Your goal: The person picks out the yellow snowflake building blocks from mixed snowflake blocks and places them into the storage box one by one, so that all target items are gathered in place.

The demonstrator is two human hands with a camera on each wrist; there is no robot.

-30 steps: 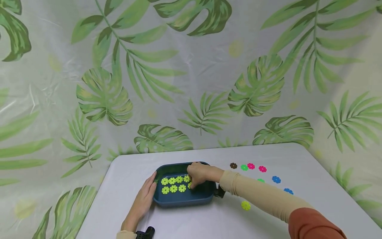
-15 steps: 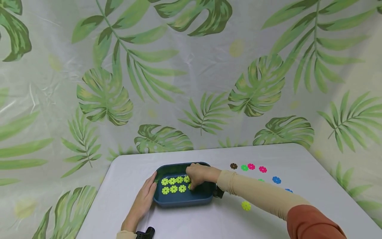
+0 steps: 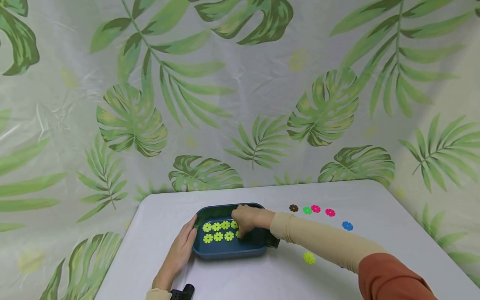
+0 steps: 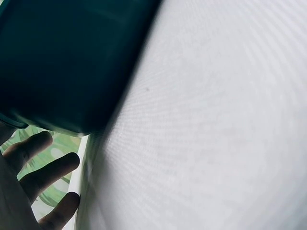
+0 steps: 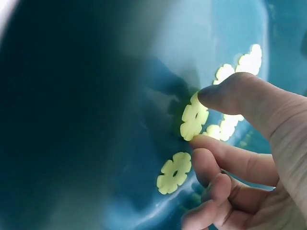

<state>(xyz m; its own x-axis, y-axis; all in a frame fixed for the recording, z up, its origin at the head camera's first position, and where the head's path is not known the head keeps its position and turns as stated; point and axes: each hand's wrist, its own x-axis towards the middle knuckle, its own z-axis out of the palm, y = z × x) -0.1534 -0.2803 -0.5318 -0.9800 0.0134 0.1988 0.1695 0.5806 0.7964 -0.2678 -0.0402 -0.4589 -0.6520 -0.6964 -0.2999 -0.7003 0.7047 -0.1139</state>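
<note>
A dark blue tray [image 3: 228, 253] holds two rows of yellow flower-shaped discs [image 3: 218, 237]. My left hand [image 3: 181, 246] rests against the tray's left end, its fingers nearly straight; the left wrist view shows several of them spread apart beside the tray wall [image 4: 72, 62]. Inside the tray, my right hand [image 3: 245, 219] pinches one yellow flower-shaped disc [image 5: 194, 117] between thumb and forefinger, the other fingers curled. Beside it lies another yellow disc [image 5: 174, 173], apart from the fingers. From the head view, the right hand hides part of both rows.
On the white table [image 3: 161, 212], right of the tray, lie a brown disc [image 3: 293, 208], a green disc [image 3: 307, 210], two pink discs [image 3: 330, 212], a blue disc [image 3: 347, 226] and a lone yellow disc [image 3: 309, 258]. A leaf-print sheet [image 3: 258, 91] hangs behind.
My right hand has shifted slightly left within the tray. Its forearm now covers a green and a blue disc that were visible earlier. My left hand and the tray stay put.
</note>
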